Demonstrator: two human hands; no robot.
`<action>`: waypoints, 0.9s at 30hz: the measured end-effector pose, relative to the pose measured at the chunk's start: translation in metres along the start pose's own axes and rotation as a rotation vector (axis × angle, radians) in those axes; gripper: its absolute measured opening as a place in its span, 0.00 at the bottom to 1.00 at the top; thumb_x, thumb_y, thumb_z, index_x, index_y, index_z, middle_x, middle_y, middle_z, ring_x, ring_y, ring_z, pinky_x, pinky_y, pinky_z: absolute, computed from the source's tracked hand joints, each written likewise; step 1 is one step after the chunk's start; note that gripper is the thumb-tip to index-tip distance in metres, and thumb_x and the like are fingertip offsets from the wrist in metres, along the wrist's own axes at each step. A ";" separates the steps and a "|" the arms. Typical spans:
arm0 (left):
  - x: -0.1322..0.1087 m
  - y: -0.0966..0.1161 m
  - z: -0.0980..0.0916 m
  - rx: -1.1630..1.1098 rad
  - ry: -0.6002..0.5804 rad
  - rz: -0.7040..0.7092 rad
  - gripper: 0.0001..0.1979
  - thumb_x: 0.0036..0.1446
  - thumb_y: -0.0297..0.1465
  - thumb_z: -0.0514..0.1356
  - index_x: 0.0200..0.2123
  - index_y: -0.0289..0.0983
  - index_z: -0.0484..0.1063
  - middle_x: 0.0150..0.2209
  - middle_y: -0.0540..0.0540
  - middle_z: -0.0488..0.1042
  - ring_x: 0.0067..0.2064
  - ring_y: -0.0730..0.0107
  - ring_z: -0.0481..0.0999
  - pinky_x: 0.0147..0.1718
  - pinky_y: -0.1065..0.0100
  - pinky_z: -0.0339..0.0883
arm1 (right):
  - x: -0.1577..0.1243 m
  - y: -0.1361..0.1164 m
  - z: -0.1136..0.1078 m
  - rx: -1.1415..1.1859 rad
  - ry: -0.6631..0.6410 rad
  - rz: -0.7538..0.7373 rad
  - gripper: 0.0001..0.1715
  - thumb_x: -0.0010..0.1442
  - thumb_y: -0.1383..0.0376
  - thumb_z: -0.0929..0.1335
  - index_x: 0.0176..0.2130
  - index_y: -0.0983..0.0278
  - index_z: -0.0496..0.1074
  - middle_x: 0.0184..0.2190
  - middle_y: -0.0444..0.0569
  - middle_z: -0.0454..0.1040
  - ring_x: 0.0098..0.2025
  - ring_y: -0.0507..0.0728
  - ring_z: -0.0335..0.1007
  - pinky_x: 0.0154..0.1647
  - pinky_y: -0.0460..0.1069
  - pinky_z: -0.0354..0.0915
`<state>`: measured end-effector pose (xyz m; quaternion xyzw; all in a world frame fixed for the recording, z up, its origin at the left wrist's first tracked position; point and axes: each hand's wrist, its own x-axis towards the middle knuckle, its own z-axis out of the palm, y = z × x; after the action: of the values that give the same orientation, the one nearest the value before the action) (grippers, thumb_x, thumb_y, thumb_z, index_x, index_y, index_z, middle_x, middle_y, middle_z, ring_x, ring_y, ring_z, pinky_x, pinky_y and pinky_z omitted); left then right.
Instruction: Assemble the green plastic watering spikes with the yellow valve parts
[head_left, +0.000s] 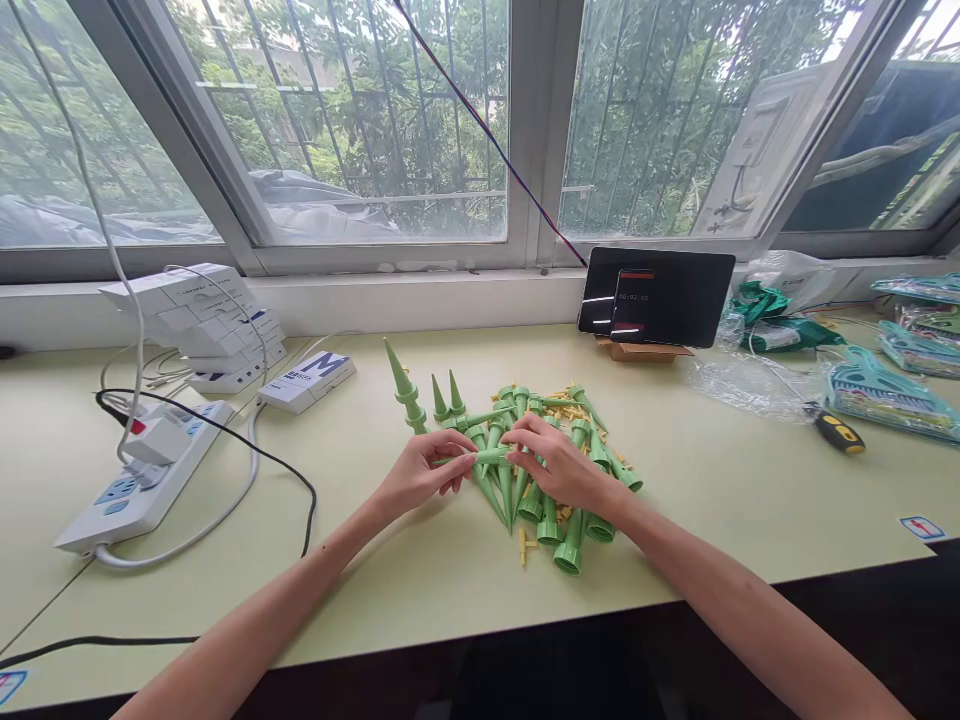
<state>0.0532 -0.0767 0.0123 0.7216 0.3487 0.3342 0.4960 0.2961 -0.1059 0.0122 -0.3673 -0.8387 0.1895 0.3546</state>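
Between both hands a green plastic watering spike (pixel 491 456) lies nearly level above the pile. My left hand (pixel 425 468) is closed round its narrow part. At its wider collar end, the fingers of my right hand (pixel 553 460) are pinched; whether a small part is between them is hidden. Under and around the hands, several more green spikes (pixel 568 553) are heaped with small yellow T-shaped pieces (pixel 562 408). One yellow T-piece (pixel 523 547) sits apart at the near side. Behind my left hand, a few spikes stand point up, including a tall stacked one (pixel 405 388).
On the left are a white power strip (pixel 142 490) with cables, stacked white boxes (pixel 214 325) and a flat white box (pixel 307 382). A dark tablet (pixel 682 295) with a phone (pixel 632 308) leans at the back. Rightward lie a black-yellow tool handle (pixel 840 432) and teal packages (pixel 889 395).
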 end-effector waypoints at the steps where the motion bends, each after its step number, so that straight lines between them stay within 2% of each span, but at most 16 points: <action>1: 0.000 0.000 0.001 0.003 -0.004 0.000 0.14 0.59 0.39 0.62 0.39 0.32 0.73 0.25 0.47 0.74 0.23 0.74 0.71 0.18 0.75 0.62 | 0.000 0.000 0.000 0.005 0.001 0.004 0.12 0.70 0.65 0.61 0.49 0.62 0.70 0.43 0.51 0.69 0.40 0.54 0.68 0.43 0.50 0.66; 6: -0.002 0.005 0.006 -0.006 -0.005 0.012 0.14 0.60 0.39 0.61 0.39 0.33 0.72 0.24 0.48 0.74 0.23 0.74 0.71 0.20 0.73 0.64 | 0.001 -0.001 0.001 0.017 0.041 0.017 0.11 0.70 0.65 0.61 0.47 0.62 0.71 0.41 0.50 0.72 0.41 0.55 0.69 0.44 0.50 0.66; 15: -0.003 0.009 0.009 -0.033 0.025 0.002 0.14 0.60 0.39 0.61 0.42 0.35 0.68 0.25 0.49 0.75 0.23 0.74 0.71 0.23 0.71 0.66 | 0.000 -0.002 0.001 0.089 0.122 -0.013 0.13 0.68 0.63 0.64 0.51 0.61 0.71 0.44 0.51 0.71 0.41 0.55 0.70 0.44 0.51 0.69; 22: -0.004 0.005 0.014 0.054 -0.028 -0.001 0.16 0.61 0.40 0.60 0.46 0.36 0.68 0.26 0.48 0.75 0.25 0.75 0.68 0.24 0.72 0.63 | 0.001 -0.008 0.001 0.076 0.074 -0.065 0.17 0.68 0.63 0.64 0.55 0.58 0.70 0.45 0.51 0.72 0.44 0.57 0.71 0.46 0.53 0.70; 25: -0.004 0.005 0.014 0.063 -0.039 0.003 0.19 0.62 0.40 0.59 0.51 0.36 0.67 0.25 0.49 0.74 0.23 0.76 0.64 0.23 0.73 0.60 | 0.001 -0.008 0.001 0.099 0.081 -0.042 0.20 0.67 0.63 0.65 0.58 0.58 0.66 0.44 0.51 0.72 0.42 0.56 0.71 0.45 0.53 0.70; 27: -0.004 0.007 0.013 0.052 -0.028 0.003 0.20 0.63 0.40 0.58 0.54 0.36 0.65 0.24 0.50 0.73 0.23 0.76 0.63 0.23 0.73 0.59 | 0.000 -0.007 0.001 0.120 0.104 0.004 0.24 0.66 0.61 0.66 0.60 0.59 0.62 0.41 0.49 0.73 0.37 0.54 0.70 0.42 0.52 0.70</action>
<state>0.0632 -0.0880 0.0147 0.7394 0.3491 0.3157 0.4814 0.2923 -0.1106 0.0157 -0.3561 -0.8057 0.2210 0.4186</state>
